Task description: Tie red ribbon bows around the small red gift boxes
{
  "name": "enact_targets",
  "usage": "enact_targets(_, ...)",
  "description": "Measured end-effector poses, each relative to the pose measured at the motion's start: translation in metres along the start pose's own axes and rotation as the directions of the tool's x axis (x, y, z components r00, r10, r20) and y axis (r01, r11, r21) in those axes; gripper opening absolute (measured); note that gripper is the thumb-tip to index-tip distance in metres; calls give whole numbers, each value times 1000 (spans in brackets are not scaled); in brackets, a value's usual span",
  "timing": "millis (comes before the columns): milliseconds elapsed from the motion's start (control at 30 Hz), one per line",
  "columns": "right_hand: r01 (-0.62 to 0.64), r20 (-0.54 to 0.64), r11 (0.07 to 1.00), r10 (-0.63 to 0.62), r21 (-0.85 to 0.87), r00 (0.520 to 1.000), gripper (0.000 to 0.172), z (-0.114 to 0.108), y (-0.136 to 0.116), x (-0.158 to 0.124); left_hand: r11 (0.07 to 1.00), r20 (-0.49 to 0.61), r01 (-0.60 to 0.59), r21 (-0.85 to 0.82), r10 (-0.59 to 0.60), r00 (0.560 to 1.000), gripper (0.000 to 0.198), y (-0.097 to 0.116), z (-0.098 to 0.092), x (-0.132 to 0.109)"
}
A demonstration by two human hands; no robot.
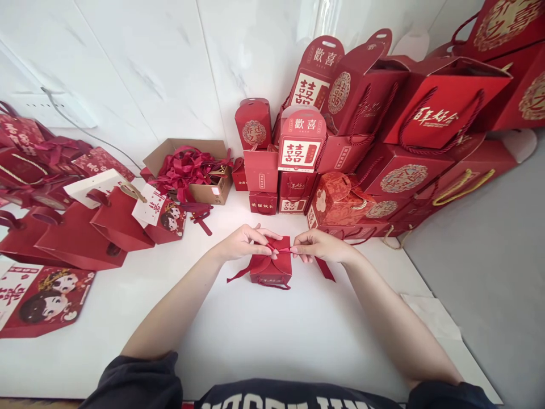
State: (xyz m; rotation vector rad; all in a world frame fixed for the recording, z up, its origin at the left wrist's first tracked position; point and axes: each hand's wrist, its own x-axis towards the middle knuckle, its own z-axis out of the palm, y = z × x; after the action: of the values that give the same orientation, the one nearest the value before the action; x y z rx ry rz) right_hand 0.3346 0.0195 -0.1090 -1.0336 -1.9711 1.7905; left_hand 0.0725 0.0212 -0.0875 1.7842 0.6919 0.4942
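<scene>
A small red gift box with a rope handle at its front stands on the white table before me. A dark red ribbon runs across its top, one tail hanging out to each side. My left hand pinches the ribbon over the box's top, fingers resting against the lid. From the other side my right hand pinches the ribbon between thumb and forefinger at the box's right edge. The ribbon crosses between both hands; fingers partly hide the crossing.
A cardboard box full of loose ribbons stands at the back. Stacked red gift boxes fill the right rear along the wall. More red boxes crowd the left. A white paper lies at the right edge.
</scene>
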Motion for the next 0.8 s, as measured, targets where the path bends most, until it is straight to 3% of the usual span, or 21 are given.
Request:
enact_targets(233, 33, -39, 998, -36, -60, 999, 36, -5, -4, -3, 996, -91, 60, 66, -54, 994, 20, -2, -2, -1)
enact_targets(433, 100, -12, 993, -100, 62, 995, 31, -7, -10, -11, 991, -89, 61, 119, -50, 995, 19, -1, -3, -1)
enact_targets(667, 188, 32, 943, -204, 273, 978, 32, 13, -16, -8, 983, -83, 50, 177, -36, 996, 24, -1, 2, 1)
enact_targets(800, 226, 4, 943, -234, 245, 972, 44, 29, -19, 0, 985, -73, 39, 170, -27, 997, 27, -2, 3, 0)
